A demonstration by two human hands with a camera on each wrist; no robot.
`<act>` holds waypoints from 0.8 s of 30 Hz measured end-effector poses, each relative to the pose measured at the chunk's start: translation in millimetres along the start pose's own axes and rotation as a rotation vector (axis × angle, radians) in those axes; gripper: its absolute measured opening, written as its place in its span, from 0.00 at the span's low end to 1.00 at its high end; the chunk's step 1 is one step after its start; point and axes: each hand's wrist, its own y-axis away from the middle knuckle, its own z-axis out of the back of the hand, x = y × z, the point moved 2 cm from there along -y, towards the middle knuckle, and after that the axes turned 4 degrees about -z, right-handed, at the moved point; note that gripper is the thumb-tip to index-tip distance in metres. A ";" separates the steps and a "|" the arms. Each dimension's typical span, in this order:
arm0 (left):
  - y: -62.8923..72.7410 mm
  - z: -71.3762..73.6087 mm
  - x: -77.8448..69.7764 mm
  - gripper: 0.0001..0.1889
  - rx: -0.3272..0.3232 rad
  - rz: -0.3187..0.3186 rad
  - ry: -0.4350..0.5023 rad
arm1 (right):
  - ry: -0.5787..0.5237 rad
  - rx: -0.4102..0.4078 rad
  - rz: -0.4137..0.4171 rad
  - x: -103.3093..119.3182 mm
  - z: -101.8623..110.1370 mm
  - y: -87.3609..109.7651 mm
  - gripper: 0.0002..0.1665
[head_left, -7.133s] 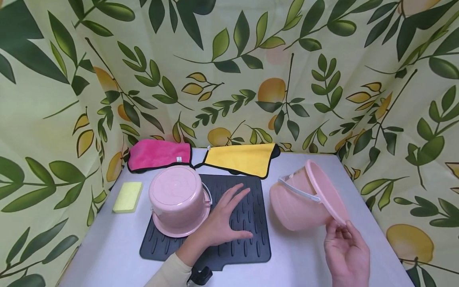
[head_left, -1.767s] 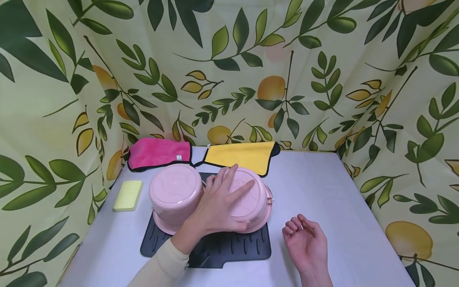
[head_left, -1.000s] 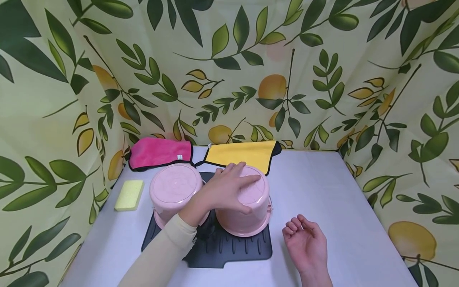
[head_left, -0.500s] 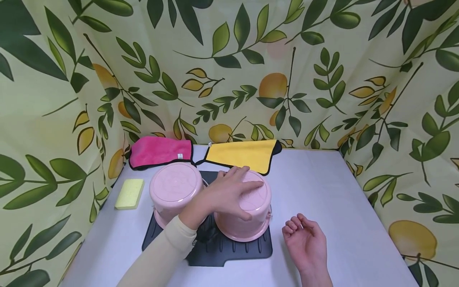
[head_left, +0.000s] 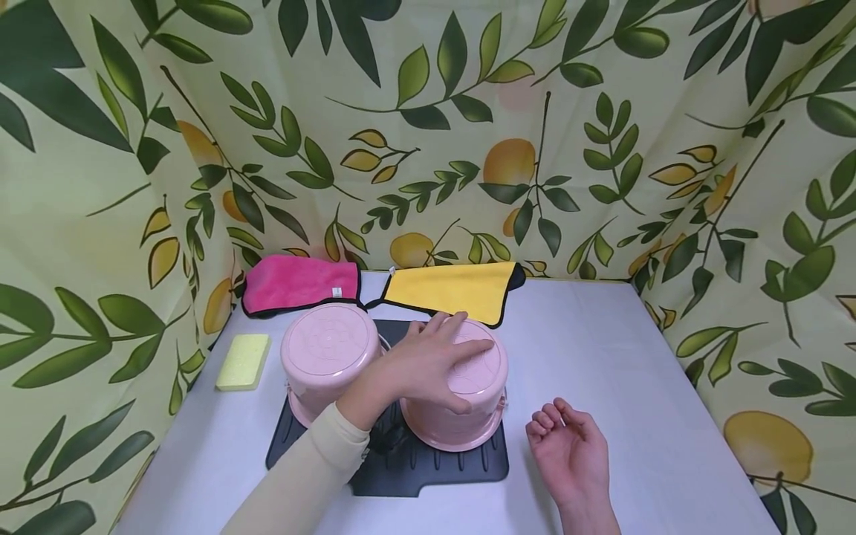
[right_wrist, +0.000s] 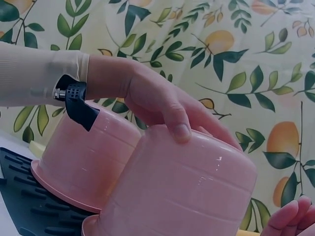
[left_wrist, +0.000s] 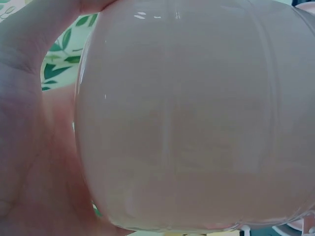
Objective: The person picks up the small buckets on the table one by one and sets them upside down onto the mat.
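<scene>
Two pink buckets stand upside down, side by side, on a dark ridged drying mat (head_left: 461,472). My left hand (head_left: 424,360) spans the base of the right-hand bucket (head_left: 455,423), gripping it from above with the thumb on the near side. In the right wrist view, the thumb of the left hand (right_wrist: 157,101) hooks over the base edge of that bucket (right_wrist: 182,187). Its pink wall (left_wrist: 187,118) fills most of the left wrist view. The other bucket (head_left: 328,342) is partly covered by my left forearm. My right hand (head_left: 571,453), palm up with fingers loosely curled, holds nothing beside the mat.
A pale yellow sponge (head_left: 243,362) lies left of the mat. Behind the buckets lie a pink cloth (head_left: 297,282) and a yellow cloth (head_left: 455,290), both edged in black. Leaf-patterned fabric (head_left: 428,148) encloses the white table (head_left: 588,334) at the back and sides.
The right-hand bucket went from my right hand's hold at the table's right to upside down on the mat. Lately it levelled and shifted slightly nearer under my left hand; my right hand stayed put.
</scene>
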 end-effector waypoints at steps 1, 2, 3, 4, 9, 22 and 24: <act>-0.1 -0.1 0.0 0.52 0.003 0.003 0.000 | 0.002 -0.004 0.001 0.4 -0.1 -0.2 0.09; -0.1 -0.2 -0.2 0.52 0.004 0.004 -0.001 | 0.004 -0.005 0.004 1.1 -0.4 0.0 0.09; -0.2 -0.8 -0.1 0.52 0.004 0.005 -0.003 | 0.008 -0.012 0.006 1.7 -0.7 -0.2 0.09; 0.0 -1.2 -0.1 0.52 0.004 0.006 -0.003 | 0.014 -0.020 0.009 2.4 -1.1 -0.3 0.10; 3.3 -2.9 -1.0 0.53 -0.027 -0.022 -0.031 | 0.038 -0.062 0.029 5.9 -3.7 -1.1 0.10; 80.3 9.1 9.9 0.57 -0.473 -0.102 -0.033 | 0.274 0.082 0.192 41.1 -14.0 4.1 0.22; 96.9 10.4 16.0 0.57 -0.535 -0.092 -0.057 | 0.337 0.143 0.236 50.0 -17.3 4.7 0.25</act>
